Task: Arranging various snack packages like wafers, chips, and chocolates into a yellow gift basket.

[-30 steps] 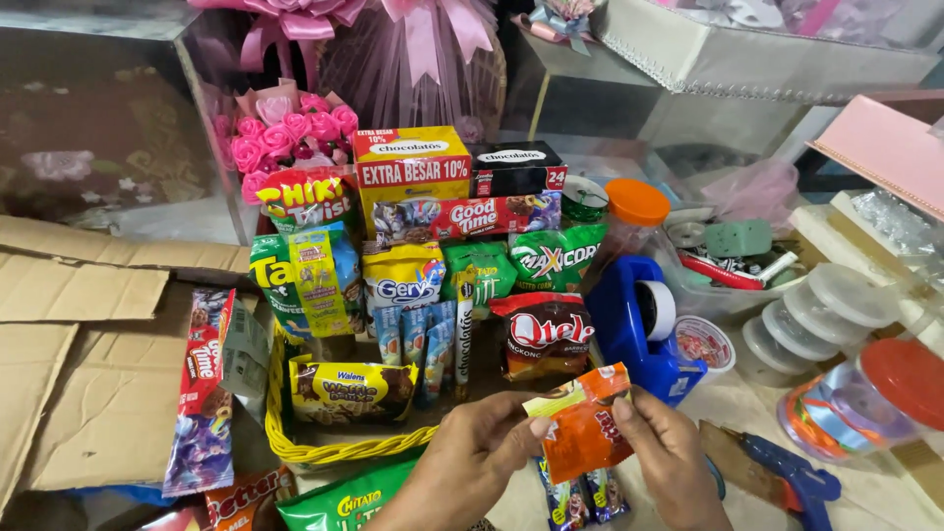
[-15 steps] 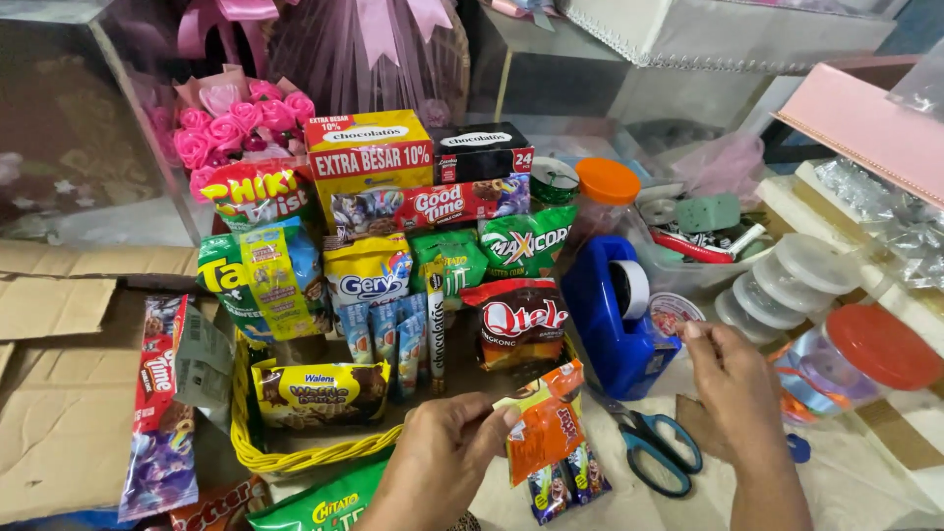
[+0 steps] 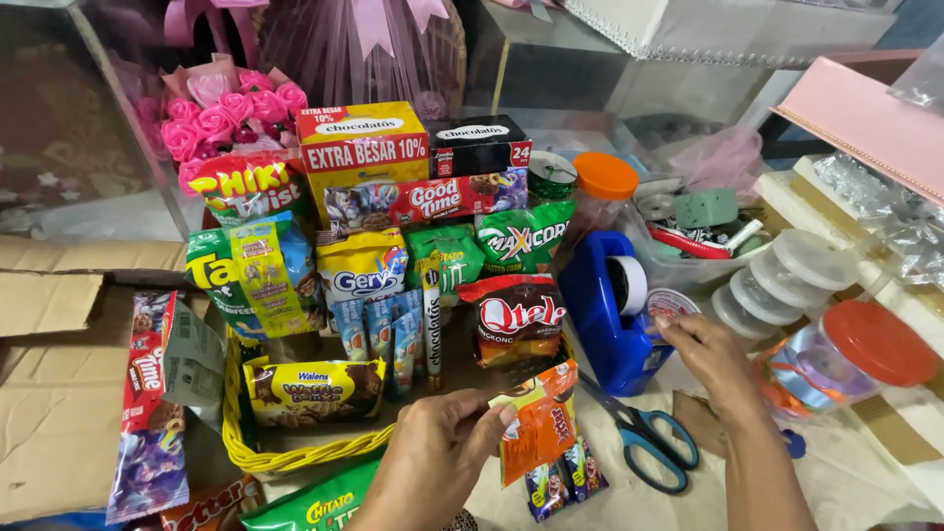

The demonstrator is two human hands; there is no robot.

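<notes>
From the head camera, everything is placed here against the woven yellow basket (image 3: 295,454), a round-rimmed wicker piece packed with upright snack packs. The left hand (image 3: 438,462) sits just in front of the basket's right rim, its thumb and fingers pinched shut on the top edge of a glossy orange sachet strip (image 3: 539,425), which hangs crinkled and flat off the basket's right corner with a few small dark sachets (image 3: 562,480) dangling under it. The right hand (image 3: 710,356) lies well to the right of the basket, palm down, fingers loosely spread and curled toward a blue plastic tape dispenser (image 3: 610,310); its fingertips reach the dispenser's side near the white roll, and whether they grip anything cannot be told. Between the two hands, on the pale table right of the basket, rest scissors (image 3: 644,442) with blue looped handles and closed blades. Inside the basket a yellow foil biscuit bag (image 3: 315,388) lies along the front, with shiny pillow packs and rectangular cardboard boxes stacked behind it. Beyond the basket's far left stand pink fabric roses (image 3: 221,113). Left of the basket lie flattened brown cardboard sheets (image 3: 49,393). Far right of the basket is a clear jar with a red lid (image 3: 865,344) holding coiled ribbon.
</notes>
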